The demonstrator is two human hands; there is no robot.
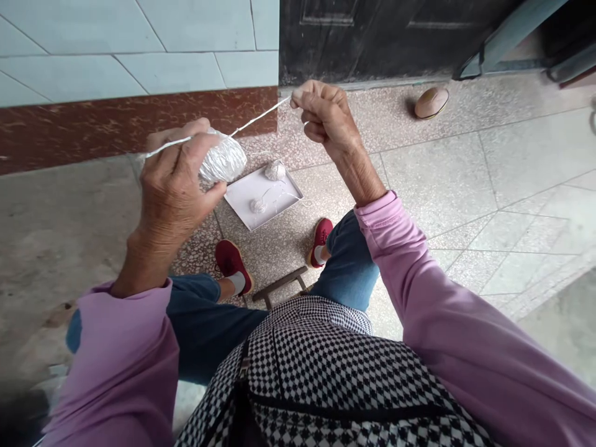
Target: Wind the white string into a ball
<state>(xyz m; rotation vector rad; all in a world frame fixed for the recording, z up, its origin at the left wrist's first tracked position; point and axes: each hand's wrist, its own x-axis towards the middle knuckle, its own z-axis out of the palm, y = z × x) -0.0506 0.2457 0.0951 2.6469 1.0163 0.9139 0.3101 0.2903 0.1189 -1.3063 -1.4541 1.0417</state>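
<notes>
My left hand [174, 167] is wrapped round a ball of shiny white string [223, 158], fingers over its top and thumb beneath. A length of white string [261, 117] runs taut from the ball up to my right hand [326, 115], which pinches it between thumb and fingertips. Another bit of the string lies across the back of my left fingers. Below, on the floor, a shallow white box lid [246, 208] holds two smaller white string balls, one at its far edge [275, 171] and one nearer [257, 205], with loose strands.
A tiled wall [186, 71] with a red-brown base stands ahead, beside a dark door [363, 37]. On the speckled floor lies a pinkish rounded object [431, 103]. A wooden stool edge [282, 282] shows between my legs, near my red shoes [230, 257].
</notes>
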